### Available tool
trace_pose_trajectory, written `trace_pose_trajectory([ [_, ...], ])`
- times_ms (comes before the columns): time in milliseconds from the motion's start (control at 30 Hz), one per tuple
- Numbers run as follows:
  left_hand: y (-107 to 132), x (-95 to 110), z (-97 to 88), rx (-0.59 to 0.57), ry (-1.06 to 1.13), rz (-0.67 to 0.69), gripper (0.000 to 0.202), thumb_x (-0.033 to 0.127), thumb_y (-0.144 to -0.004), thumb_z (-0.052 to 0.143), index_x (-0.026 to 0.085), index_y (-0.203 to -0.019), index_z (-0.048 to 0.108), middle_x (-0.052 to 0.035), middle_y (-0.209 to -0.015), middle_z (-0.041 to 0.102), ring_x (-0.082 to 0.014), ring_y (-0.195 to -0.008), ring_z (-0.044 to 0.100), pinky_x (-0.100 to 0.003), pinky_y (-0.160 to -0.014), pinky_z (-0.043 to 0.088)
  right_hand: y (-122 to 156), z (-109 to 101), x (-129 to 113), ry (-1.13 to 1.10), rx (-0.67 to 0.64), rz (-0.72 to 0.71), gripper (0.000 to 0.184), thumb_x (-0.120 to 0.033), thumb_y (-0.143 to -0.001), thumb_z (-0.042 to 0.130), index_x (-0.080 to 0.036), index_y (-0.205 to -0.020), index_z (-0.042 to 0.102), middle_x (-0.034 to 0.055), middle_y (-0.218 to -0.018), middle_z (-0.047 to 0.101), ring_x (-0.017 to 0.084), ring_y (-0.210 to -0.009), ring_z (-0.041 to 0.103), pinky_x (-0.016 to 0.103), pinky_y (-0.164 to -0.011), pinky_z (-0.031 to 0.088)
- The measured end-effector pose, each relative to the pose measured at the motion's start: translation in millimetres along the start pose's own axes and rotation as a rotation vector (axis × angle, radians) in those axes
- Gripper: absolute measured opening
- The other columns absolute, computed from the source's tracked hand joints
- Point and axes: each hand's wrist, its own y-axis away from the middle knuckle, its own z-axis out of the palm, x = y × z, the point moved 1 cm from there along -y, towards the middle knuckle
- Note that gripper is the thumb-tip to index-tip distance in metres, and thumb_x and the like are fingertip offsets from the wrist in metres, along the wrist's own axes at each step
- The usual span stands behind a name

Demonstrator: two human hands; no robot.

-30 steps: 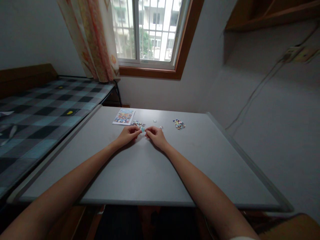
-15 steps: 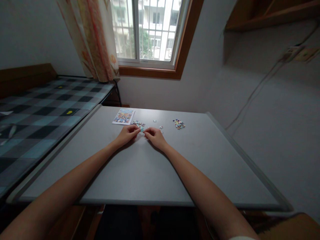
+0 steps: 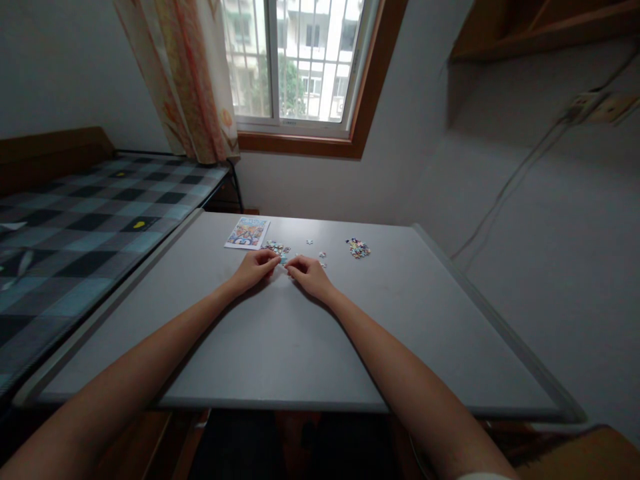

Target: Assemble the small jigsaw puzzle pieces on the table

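Note:
Small light-blue jigsaw puzzle pieces [image 3: 283, 260] sit between my fingertips, low over the table. My left hand [image 3: 254, 270] is closed in a pinch on the left side of them. From the right, my right hand [image 3: 311, 276] pinches at their other edge, its thumb and forefinger close together. Just beyond my left fingers lies a heap of mixed puzzle pieces [image 3: 277, 247]. A second pile of pieces [image 3: 359, 249] rests farther right. A few loose pieces [image 3: 323, 255] are scattered between. My fingers partly cover the pieces they hold.
The white table [image 3: 280, 347] has a raised rim on its right. A printed picture sheet [image 3: 247, 233] lies at its far left. Left of the table is a bed with a checked cover [image 3: 115, 213]. Behind are a window [image 3: 300, 67] and a curtain [image 3: 195, 80].
My right hand has shifted very slightly left, and the light-blue pieces between my fingertips have tilted a little. The piles and the sheet are where they were.

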Motion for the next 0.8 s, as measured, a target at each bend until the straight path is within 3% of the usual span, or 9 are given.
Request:
trace_pose_trajectory([
  [800,0.7,1.7,-0.2,-0.008,-0.001,0.013,0.036,0.051,-0.076,0.063,0.016,-0.07,0.056,0.0049,-0.047,0.048,-0.0068,-0.042,0.042,-0.018,-0.042,0.032,-0.3,-0.6,-0.5,0.009,-0.007,-0.008,0.012,-0.02,-0.078,0.058,-0.016,-0.082,0.069,0.0006,-0.074,0.068,0.012,-0.069,0.059,0.027,-0.07,0.046],
])
